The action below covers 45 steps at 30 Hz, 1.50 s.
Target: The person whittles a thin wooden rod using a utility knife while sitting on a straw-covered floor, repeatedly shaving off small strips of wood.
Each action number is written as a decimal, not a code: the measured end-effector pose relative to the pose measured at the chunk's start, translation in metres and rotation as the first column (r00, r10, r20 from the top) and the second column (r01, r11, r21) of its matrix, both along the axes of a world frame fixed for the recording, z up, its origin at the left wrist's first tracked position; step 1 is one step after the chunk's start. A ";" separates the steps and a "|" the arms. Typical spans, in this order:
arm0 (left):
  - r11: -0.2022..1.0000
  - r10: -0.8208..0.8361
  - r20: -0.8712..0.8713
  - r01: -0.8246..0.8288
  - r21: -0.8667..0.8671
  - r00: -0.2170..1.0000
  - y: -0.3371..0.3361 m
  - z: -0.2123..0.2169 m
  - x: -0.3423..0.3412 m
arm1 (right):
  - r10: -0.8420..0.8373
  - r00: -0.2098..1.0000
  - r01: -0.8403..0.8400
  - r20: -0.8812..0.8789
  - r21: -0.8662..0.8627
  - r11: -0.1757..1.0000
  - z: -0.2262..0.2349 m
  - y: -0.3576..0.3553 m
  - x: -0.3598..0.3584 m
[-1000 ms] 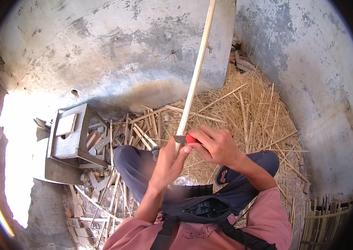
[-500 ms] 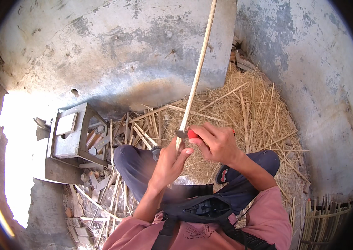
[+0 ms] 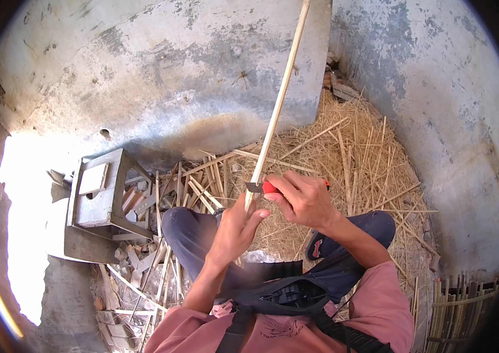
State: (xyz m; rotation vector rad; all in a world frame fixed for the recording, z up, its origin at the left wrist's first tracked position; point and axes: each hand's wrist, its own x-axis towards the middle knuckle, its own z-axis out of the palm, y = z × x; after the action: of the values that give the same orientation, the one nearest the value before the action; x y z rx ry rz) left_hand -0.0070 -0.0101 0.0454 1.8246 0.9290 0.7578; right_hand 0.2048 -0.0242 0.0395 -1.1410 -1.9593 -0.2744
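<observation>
Stick (image 3: 282,94) slants up and away over the straw (image 3: 373,170), lower end clamped in the left hand (image 3: 233,232). Right hand (image 3: 305,201) is wrapped round a red knife (image 3: 269,187), blade across the wood. Looks mid-job: stick's already pale and slim, can't tell how much blade work's left. Strips (image 3: 201,195) lie near the box (image 3: 99,203).
</observation>
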 end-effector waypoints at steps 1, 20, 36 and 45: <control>1.000 0.000 0.006 0.000 0.007 1.000 0.000 0.000 0.000 | -0.005 1.000 0.005 0.004 -0.001 1.000 0.001 0.000 0.000; 0.997 0.033 -0.062 -0.029 0.065 0.998 -0.008 -0.023 -0.013 | -0.144 0.982 0.139 -0.122 -0.046 0.989 -0.002 0.027 0.024; 0.996 -0.081 -0.172 0.075 -0.044 0.982 -0.052 -0.092 -0.070 | -0.754 0.628 0.641 -0.191 -0.422 0.641 -0.089 0.105 0.287; 0.747 0.029 0.326 0.196 -0.635 0.945 -0.026 -0.095 -0.092 | -0.370 0.796 -0.211 -0.480 -0.792 0.572 -0.026 0.068 0.164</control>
State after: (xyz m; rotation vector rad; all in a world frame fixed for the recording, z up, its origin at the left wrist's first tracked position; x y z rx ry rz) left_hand -0.0990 -0.0363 -0.0497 1.0633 0.7601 0.5394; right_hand 0.3688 0.0441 0.0133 -1.6355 -1.3897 1.0026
